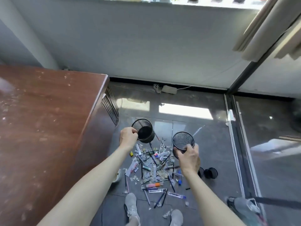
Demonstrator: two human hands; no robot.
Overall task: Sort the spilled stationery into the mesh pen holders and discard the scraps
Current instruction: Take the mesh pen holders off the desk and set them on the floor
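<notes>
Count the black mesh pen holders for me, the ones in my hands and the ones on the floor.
Held: 2, holder in left hand, holder in right hand
On floor: 2 holders, one in full view, one partly behind the forearm
Total: 4

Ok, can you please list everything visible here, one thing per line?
left mesh holder: one, black, held up beside the desk corner
right mesh holder: one, black, held up above the floor
floor mesh holder: at least one, black, lying by the right forearm
spilled stationery: many pens and packets, mixed colours, piled on the floor
paper scraps: many, pale, among the stationery
desk: one, brown, left side
power strip: one, white, against the wall
shoes: two, grey, bottom edge
left hand: one, fingers pinch the left holder's rim
right hand: one, fingers grip the right holder
</notes>
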